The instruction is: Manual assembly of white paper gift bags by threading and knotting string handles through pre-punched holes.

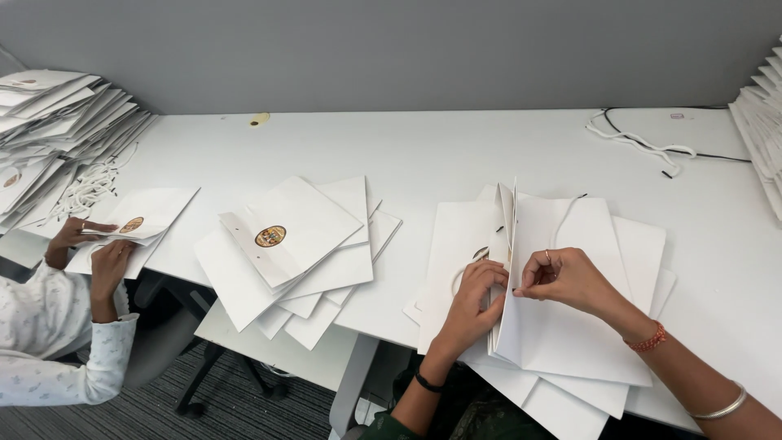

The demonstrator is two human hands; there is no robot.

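White paper bag, flat on the bench atop a loose pile, looks light, thin and easily creased; left hand pinches its upright folded edge, right hand its cord handle (best held near folds).

White paper bag, lower right of the frame

The paper bag lies flat atop a pile of similar bags, its top edge lifted upright at centre, a white cord handle curling from it.
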